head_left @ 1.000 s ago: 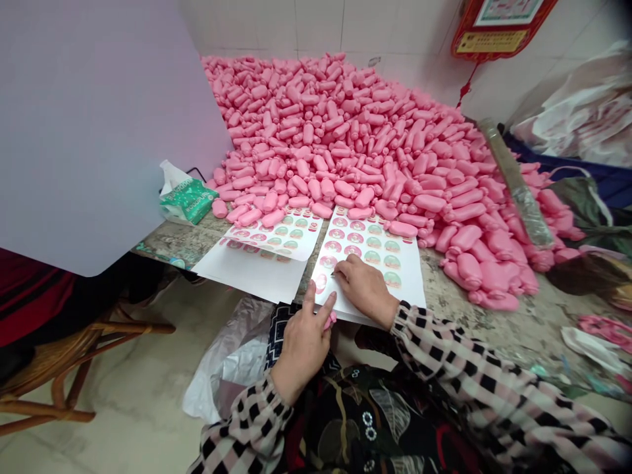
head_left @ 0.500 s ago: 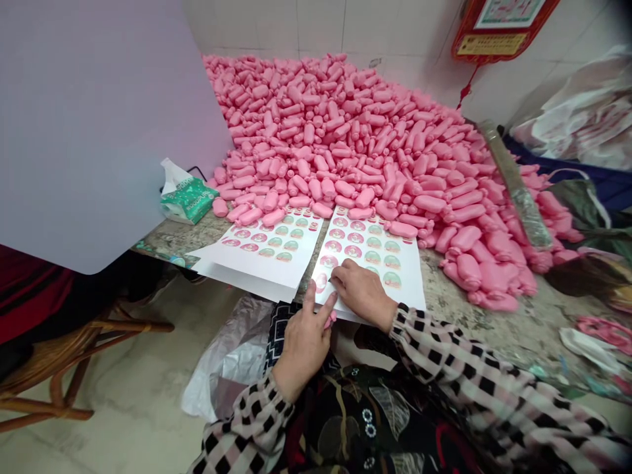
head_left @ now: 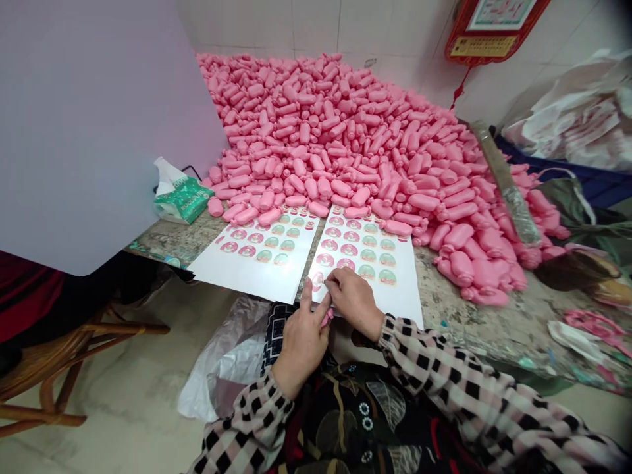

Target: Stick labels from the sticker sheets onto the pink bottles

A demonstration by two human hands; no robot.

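Note:
My left hand (head_left: 303, 339) is at the table's front edge, its lower fingers closed on a small pink plastic bottle (head_left: 326, 317) that is mostly hidden. Its index finger stretches to the bottom corner of the right-hand sticker sheet (head_left: 402, 299). Over that sheet, my right hand (head_left: 353, 299) pinches thumb and fingers together at an oval pink sticker (head_left: 317, 282); what lies between the fingertips is too small to make out. Pink and green round stickers cover the sheet in rows. A second sticker sheet (head_left: 241, 273) lies to the left.
A big heap of pink bottles (head_left: 320, 131) covers the back of the table (head_left: 444, 322). A green tissue pack (head_left: 182, 197) is at left, beside a large pale panel (head_left: 99, 131). A long wrapped bar (head_left: 508, 187) rests on the heap; a wicker stool (head_left: 64, 355) stands lower left.
My right hand has drawn down toward the bottom sticker, nearer my left hand. The left-hand sheet, lifted before, now lies flat. My left hand has hardly moved.

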